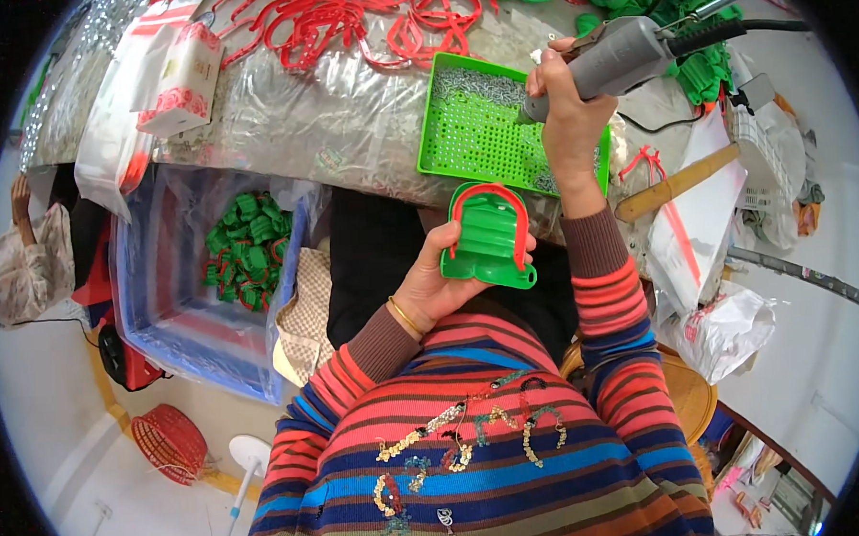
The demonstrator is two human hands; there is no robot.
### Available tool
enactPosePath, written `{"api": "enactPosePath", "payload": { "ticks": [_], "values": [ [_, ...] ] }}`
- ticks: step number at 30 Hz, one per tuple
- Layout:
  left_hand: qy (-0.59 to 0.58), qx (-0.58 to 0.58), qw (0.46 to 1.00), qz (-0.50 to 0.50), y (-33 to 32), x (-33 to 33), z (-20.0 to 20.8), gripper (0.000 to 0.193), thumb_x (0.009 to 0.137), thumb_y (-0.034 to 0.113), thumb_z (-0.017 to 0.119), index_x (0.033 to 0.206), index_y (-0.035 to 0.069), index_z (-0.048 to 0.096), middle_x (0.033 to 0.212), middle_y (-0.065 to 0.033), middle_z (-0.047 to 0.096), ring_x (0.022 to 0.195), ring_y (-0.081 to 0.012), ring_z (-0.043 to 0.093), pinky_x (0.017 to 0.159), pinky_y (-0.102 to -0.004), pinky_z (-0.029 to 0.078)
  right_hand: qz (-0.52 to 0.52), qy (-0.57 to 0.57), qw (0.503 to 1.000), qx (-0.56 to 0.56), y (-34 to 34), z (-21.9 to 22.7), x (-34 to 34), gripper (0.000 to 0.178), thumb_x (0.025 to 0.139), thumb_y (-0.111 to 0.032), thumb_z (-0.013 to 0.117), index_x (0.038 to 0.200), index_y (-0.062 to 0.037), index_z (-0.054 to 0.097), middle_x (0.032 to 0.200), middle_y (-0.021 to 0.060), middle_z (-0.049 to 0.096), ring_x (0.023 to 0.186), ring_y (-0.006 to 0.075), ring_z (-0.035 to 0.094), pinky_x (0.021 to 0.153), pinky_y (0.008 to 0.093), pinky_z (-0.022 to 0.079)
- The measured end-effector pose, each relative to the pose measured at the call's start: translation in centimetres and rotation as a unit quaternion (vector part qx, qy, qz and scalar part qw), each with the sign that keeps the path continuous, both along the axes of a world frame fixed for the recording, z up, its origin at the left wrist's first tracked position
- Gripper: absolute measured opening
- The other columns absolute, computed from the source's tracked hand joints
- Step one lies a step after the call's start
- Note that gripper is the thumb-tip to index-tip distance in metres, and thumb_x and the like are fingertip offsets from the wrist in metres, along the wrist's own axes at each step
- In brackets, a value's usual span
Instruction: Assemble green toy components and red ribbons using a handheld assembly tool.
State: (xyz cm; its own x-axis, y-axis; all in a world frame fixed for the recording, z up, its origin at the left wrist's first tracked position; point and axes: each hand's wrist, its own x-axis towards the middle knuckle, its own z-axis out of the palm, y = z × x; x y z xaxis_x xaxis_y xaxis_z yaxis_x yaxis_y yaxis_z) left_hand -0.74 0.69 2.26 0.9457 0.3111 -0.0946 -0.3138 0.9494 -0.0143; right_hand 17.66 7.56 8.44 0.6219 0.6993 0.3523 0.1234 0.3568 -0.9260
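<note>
My left hand is closed on a green plastic shell with ridges across it, held in front of my body. A red U-shaped strip runs along the shell's upper rim and sides. My right hand grips a grey electric screwdriver, raised over the table. Its tip points down and left over a shallow green perforated tray. Small metal screws lie heaped along the tray's far side, with more at its near right corner.
A blue lined crate at my left holds green-and-red pieces. Red strips lie at the table's back; green parts are piled at back right. A wooden-handled tool lies right of the tray. Another person is at far left.
</note>
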Motion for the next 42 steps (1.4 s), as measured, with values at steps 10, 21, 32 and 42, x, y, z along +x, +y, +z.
{"api": "enactPosePath", "payload": {
  "ticks": [10, 21, 32, 42],
  "values": [
    [0.024, 0.001, 1.0, 0.01, -0.1, 0.0, -0.3, 0.074, 0.083, 0.045, 0.058, 0.134, -0.003, 0.037, 0.126, -0.0256, 0.05, 0.115, -0.0343, 0.052, 0.1, -0.0451, 0.04, 0.009, 0.002, 1.0, -0.005, 0.3, -1.4, -0.1, 0.013, 0.085, -0.002, 0.058, 0.096, 0.0027, 0.052, 0.068, 0.005, 0.053, 0.057, 0.0117, 0.049, 0.057, 0.028, 0.044],
    [-0.01, 0.003, 1.0, 0.013, 0.8, 0.3, -0.4, 0.074, 0.084, 0.041, 0.06, 0.135, -0.004, 0.034, 0.129, -0.0267, 0.047, 0.119, -0.035, 0.049, 0.104, -0.0455, 0.036, 0.011, -0.01, 1.0, -0.002, 0.5, -1.9, -0.2, 0.011, 0.085, -0.001, 0.059, 0.093, 0.0023, 0.052, 0.071, 0.0053, 0.053, 0.057, 0.0124, 0.051, 0.056, 0.0279, 0.044],
    [-0.001, 0.011, 1.0, 0.02, 1.0, 0.4, -0.4, 0.073, 0.084, 0.044, 0.059, 0.134, -0.004, 0.036, 0.127, -0.0265, 0.049, 0.116, -0.0346, 0.051, 0.103, -0.045, 0.038, 0.003, -0.009, 1.0, 0.006, 0.5, -1.7, -0.4, 0.012, 0.084, 0.0, 0.059, 0.093, 0.0027, 0.052, 0.072, 0.0056, 0.053, 0.056, 0.0128, 0.051, 0.055, 0.0286, 0.045],
    [0.011, 0.008, 1.0, 0.024, 1.0, 0.2, -0.8, 0.073, 0.083, 0.044, 0.06, 0.134, -0.003, 0.036, 0.127, -0.0264, 0.049, 0.118, -0.035, 0.05, 0.103, -0.0458, 0.039, 0.001, -0.007, 1.0, -0.004, 0.5, -2.0, -0.5, 0.013, 0.084, -0.001, 0.06, 0.094, 0.0024, 0.052, 0.071, 0.005, 0.053, 0.056, 0.0129, 0.051, 0.055, 0.0281, 0.044]
  ]
}}
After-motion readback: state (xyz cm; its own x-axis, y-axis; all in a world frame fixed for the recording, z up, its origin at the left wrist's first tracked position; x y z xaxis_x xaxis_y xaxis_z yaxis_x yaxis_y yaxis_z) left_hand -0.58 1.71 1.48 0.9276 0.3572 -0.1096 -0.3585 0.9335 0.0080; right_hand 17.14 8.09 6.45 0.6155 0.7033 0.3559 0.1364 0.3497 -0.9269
